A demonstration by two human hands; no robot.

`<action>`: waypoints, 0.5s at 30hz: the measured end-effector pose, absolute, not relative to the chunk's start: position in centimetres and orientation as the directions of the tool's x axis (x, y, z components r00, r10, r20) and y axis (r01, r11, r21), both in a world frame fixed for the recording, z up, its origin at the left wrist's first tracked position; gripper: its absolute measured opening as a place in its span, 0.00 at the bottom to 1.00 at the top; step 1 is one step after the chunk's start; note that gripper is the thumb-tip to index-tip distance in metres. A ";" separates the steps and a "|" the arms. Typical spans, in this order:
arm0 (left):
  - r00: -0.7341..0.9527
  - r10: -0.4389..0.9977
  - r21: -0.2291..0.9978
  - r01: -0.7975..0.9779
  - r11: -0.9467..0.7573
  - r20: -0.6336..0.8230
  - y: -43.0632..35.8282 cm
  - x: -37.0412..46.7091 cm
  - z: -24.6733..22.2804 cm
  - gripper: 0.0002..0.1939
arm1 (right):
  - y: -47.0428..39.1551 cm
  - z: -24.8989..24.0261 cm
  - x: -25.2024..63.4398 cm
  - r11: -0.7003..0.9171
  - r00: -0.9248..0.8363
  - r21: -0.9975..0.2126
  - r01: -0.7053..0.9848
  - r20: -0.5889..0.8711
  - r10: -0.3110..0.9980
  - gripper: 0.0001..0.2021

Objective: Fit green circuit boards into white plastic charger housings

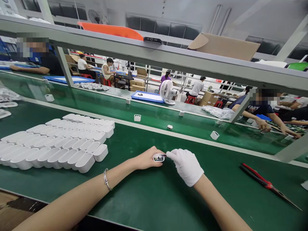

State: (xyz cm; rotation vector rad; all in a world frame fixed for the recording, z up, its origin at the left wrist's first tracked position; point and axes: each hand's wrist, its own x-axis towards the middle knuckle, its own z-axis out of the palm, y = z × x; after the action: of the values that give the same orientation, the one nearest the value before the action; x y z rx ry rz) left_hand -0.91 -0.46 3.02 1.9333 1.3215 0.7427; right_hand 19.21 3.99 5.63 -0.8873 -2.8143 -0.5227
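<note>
At centre of the head view, both hands meet on one small white case (pixel 158 157) held just above the green bench mat (pixel 149 199). Left hand (pixel 146 158), bare, bracelet on the wrist, is closed around the case's left end and pins it. Right hand (pixel 186 165), in a white glove, pinches narrow at the case's right end, fingertips on a thin dark tool or part there; too small to tell which. Case shows an open face with dark bits inside; detail is blurred.

Left of the grip, well apart: a big block of white shells (pixel 57 144) laid in tight rows on the mat, openings up. Nearest shell of that block sits near the left forearm, not touching it. Right of the grip, well apart: red-handled pliers (pixel 264 184) lying flat, untouched.

Beyond the grip, past the white edge strip, a green conveyor belt (pixel 156 110) carries a few single white pieces, spaced out. Small desk fan (pixel 167 92) farther back. Other people work at benches behind and at far right; their hands are nowhere near the grip.

Progress, as a judgement: one case is in hand mid-work, the large block of shells looks not yet handled, so most of the batch seems left.
</note>
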 end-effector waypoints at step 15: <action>0.327 0.943 0.794 0.554 -0.250 0.069 -0.2 -1.2 2.5 0.10 | 3.9 5.5 19.2 0.782 -0.805 0.215 0.585 0.269 0.529 0.16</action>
State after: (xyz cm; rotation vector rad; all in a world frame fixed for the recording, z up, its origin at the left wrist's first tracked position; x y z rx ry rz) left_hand -1.17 -0.22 2.49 1.9189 1.3169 0.7344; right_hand 19.16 3.90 5.54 -0.8784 -2.7800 -0.4303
